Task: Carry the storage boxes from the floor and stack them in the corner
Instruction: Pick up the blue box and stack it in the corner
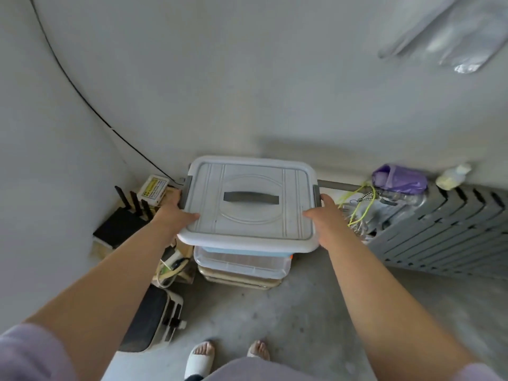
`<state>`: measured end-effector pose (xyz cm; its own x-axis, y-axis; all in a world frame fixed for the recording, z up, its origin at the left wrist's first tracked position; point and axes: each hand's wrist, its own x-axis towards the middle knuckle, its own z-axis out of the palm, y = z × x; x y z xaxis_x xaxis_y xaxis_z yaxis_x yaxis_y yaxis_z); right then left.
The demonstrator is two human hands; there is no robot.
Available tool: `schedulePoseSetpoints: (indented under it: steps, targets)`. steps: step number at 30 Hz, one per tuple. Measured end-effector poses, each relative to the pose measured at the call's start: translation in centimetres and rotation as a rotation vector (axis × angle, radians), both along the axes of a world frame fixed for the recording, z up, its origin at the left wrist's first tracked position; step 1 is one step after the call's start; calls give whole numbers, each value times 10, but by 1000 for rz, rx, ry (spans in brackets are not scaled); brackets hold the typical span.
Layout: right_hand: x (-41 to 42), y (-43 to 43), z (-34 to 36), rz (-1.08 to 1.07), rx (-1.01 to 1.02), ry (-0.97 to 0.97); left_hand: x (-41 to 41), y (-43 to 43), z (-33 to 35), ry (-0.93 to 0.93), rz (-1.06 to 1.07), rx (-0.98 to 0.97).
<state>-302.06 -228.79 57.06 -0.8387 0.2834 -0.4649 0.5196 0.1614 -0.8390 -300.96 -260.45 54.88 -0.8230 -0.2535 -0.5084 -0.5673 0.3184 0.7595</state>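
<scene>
Grey-lidded storage box [247,218] is over the stack of clear boxes [242,264] in the corner; whether it already rests there is hidden; left hand [176,209] and right hand [327,217] grip its side rims, thumbs on the lid; placing looks nearly done; next, square it, then release; a router [121,225] crowds the left, a grey slatted panel [445,232] the right.

Top box lid [247,215]: we saw smooth, matt pale-grey plastic.
Lid handle [251,198]: we saw darker matt plastic.
Lower box [242,264]: we saw translucent, faintly glossy plastic.
Floor [302,312]: we saw rough, matt concrete.
Bag [398,180], 2 o'clock: we saw thin, glossy purple plastic.
Slatted panel [445,229], 3 o'clock: we saw matt grey plastic.
</scene>
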Motion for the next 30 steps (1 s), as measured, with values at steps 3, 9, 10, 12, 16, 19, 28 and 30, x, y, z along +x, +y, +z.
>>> schedulePoseSetpoints:
  steps: [3,9,10,12,16,19,28,30]
  targets:
    - [0,-5,-18,-43,-50,-61,-17,-7,-18,-47,-45,-20]
    - [0,-12,-57,-99,-119,-84,-37,-12,-52,-79,-114,-95]
    - [-1,-13,-62,-90,-124,-90,-39,-13,-55,-84,-117,-107]
    - [-4,-14,-70,-78,-126,-108,-42,-13,-62,-99,-122,-114]
    - [-8,-15,-81,-62,-119,-142,-43,-10,-69,-164,-140,-151]
    - [-9,-14,-88,-59,-105,-163,-41,-8,-75,-194,-154,-148]
    - [-5,-10,-107,-72,-109,-164,-40,-6,-90,-184,-181,-186]
    - [0,-10,-108,-48,-87,-159,-39,-3,-91,-187,-209,-246]
